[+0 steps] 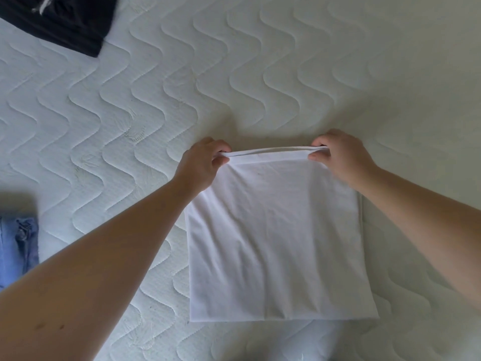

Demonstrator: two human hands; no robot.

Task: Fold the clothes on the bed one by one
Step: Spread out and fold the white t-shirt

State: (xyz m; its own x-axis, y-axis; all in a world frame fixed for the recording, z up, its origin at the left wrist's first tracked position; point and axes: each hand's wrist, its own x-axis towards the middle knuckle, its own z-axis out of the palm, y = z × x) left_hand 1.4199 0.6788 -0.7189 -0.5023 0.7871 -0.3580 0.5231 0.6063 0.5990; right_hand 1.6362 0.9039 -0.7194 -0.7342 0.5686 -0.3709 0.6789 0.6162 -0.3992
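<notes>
White garment (pixel 276 238): lies flat on the bed (pixel 182 100) near the front edge of the view, already narrowed to a rectangle; far edge lifted clear of the mattress.
Left hand (pixel 201 162): pinches the far-left corner of the white garment, fingers curled round the layered edge.
Right hand (pixel 338 157): pinches the far-right corner likewise, edge held taut between both hands.
Step in hand: by appearance, a crosswise fold – far edge raised for carrying toward the near hem.
Next move: calls for both corners to travel together and level, landing square on the near edge, then a smoothing pass; uneven pull likely skews the layers.
Black garment (pixel 59 19): far left corner of the bed, well apart – seemingly not yet folded.
Blue denim garment (pixel 18 246): at the left edge, only partly in view; state cannot be told.
</notes>
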